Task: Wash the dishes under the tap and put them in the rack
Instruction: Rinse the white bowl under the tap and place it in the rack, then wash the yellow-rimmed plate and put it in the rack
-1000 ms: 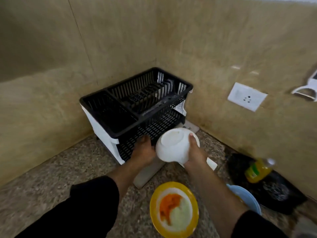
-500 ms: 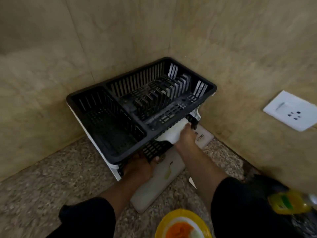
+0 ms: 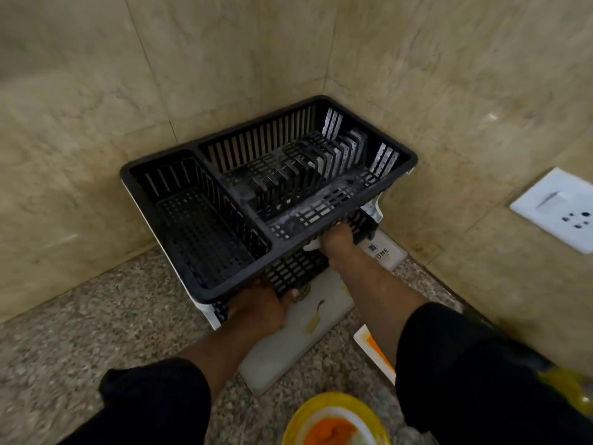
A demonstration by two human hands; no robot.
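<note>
At the rack [image 3: 205, 232], left hand [image 3: 260, 308] holds the lower tier; grip of right hand [image 3: 337, 242] cannot be told.

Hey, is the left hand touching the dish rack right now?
Touching. The head view shows the left hand against the front of the lower shelf of the dish rack, thumb lying on its black grid, fingers hidden under the top basket.

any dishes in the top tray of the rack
No, the rack's top tray shows only its own black slats and mesh, with no dish in it.
</note>
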